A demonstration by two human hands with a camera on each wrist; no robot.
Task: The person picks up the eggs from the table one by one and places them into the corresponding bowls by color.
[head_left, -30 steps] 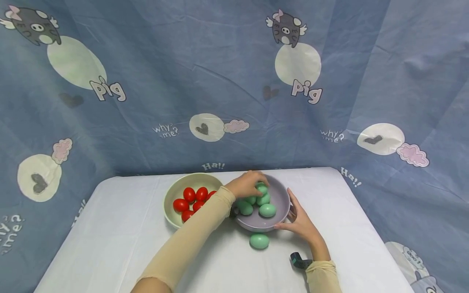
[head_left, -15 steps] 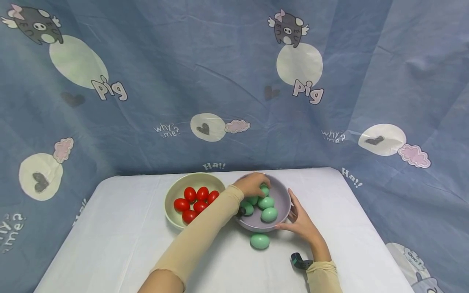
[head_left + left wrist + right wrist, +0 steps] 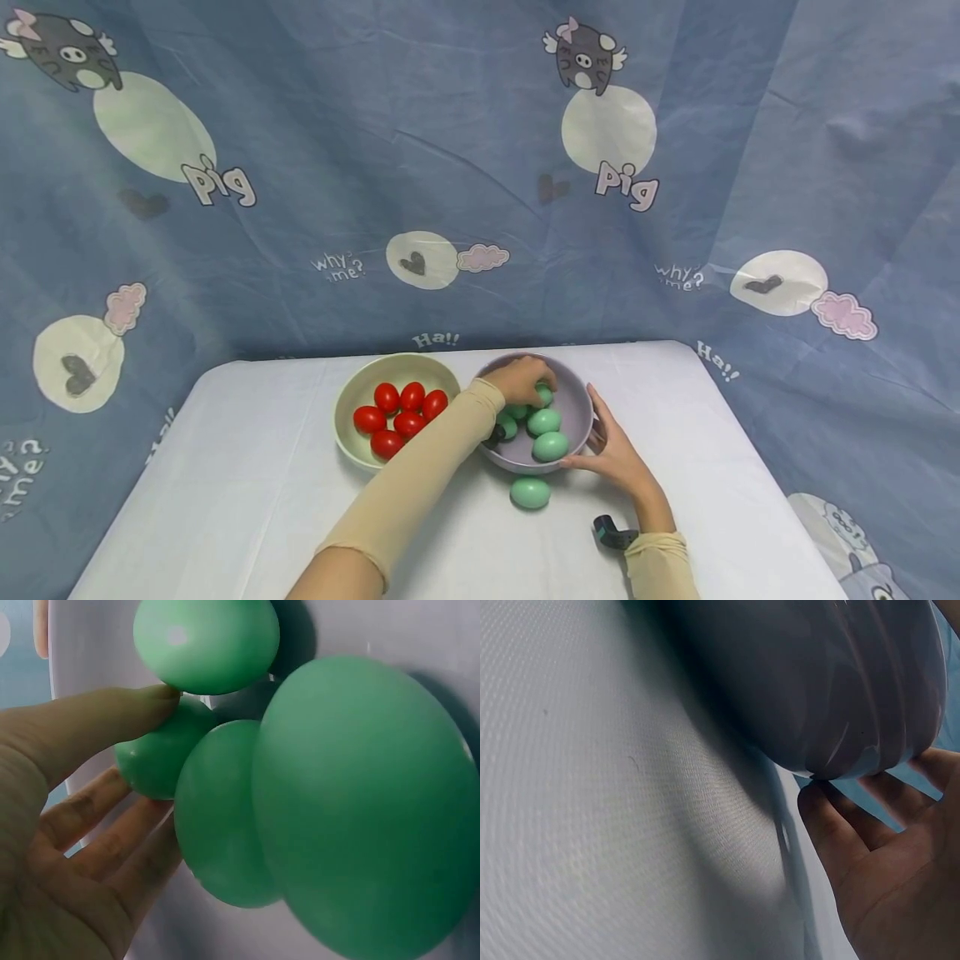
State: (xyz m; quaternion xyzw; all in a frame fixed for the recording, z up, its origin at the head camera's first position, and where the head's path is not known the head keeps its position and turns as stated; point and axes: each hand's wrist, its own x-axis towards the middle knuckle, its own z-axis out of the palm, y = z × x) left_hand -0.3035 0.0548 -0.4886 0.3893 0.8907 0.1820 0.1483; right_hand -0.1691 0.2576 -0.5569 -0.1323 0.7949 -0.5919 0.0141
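Note:
My left hand (image 3: 522, 381) reaches into the purple-grey bowl (image 3: 579, 408) on the right of the table. In the left wrist view its thumb and fingers are around a green egg (image 3: 161, 754) by the bowl's wall. More green eggs (image 3: 551, 447) lie in the bowl, and some of them are partly hidden under the hand and sleeve. My right hand (image 3: 618, 457) rests its spread thumb and fingers on the bowl's right side. In the right wrist view, its fingertips (image 3: 815, 796) are at the bowl's outer wall. One loose green egg (image 3: 530, 492) lies on the cloth in front of the bowl.
A pale green bowl (image 3: 347, 446) with several red eggs (image 3: 386, 444) stands left of the purple-grey one. My left sleeve (image 3: 420, 479) crosses in front of it. A white cloth (image 3: 225, 492) covers the table, and a blue printed curtain (image 3: 465, 192) hangs behind.
My left hand has moved a little to the right inside the bowl. Green eggs there have shifted, the front one slightly nearer me. The right hand has stayed at the bowl's side.

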